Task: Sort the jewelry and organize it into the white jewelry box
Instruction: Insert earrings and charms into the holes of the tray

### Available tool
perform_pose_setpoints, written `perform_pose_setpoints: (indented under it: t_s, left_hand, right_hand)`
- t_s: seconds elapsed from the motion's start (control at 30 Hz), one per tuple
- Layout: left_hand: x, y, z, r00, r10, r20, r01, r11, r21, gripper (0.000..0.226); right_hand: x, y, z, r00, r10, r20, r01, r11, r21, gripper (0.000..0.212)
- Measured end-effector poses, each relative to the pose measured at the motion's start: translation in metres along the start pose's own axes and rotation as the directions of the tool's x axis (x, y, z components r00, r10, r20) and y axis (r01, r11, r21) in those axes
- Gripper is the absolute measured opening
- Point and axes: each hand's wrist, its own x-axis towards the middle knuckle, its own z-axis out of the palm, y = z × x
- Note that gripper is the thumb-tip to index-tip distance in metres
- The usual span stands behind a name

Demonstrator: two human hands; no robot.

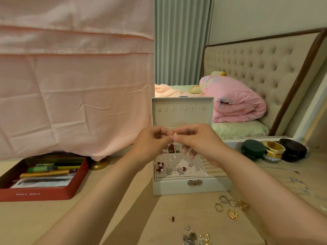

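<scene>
The white jewelry box (177, 187) stands open on the table, lid upright. Its perforated earring panel (178, 165) carries several red and silver earrings. Above the box, my left hand (150, 144) and my right hand (198, 140) meet fingertip to fingertip, both pinching one small pale earring (175, 134). Loose gold and silver rings (230, 206) lie on the table in front of the box at the right. More earrings and charms (196, 237) lie at the bottom edge, with a tiny red piece (172, 218) nearby.
A red tray (44, 193) holding pens and papers sits at the left. Round cases, bangles and a dark pouch (274, 150) stand at the right, with thin chain necklaces (299, 183) in front of them. A pink cloth hangs behind; a bed lies beyond the table.
</scene>
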Motion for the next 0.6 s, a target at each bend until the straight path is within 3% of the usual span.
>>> perform_pose_setpoints:
  t_s: [0.3,0.43,0.53,0.6]
  left_hand:
    - [0.044,-0.012,-0.023,0.999,-0.033,0.031,0.030,0.995,0.092,0.011]
    - [0.045,-0.035,-0.031,0.992,0.003,-0.127,0.005,0.998,0.066,0.011]
    - [0.043,-0.054,-0.034,0.974,-0.060,-0.217,0.062,0.998,-0.001,0.008]
    - [0.042,-0.065,-0.034,0.969,-0.135,-0.205,0.132,0.991,-0.030,0.008]
  right_hand:
    - [0.069,0.004,0.003,0.999,0.032,0.037,-0.024,0.982,-0.186,0.019]
    - [0.085,0.015,0.010,0.996,0.031,0.086,-0.001,0.946,-0.325,0.014]
    - [0.091,0.021,0.018,0.991,0.033,0.131,0.021,0.921,-0.390,0.017]
    - [0.094,0.027,0.025,0.987,0.042,0.158,0.033,0.896,-0.444,0.019]
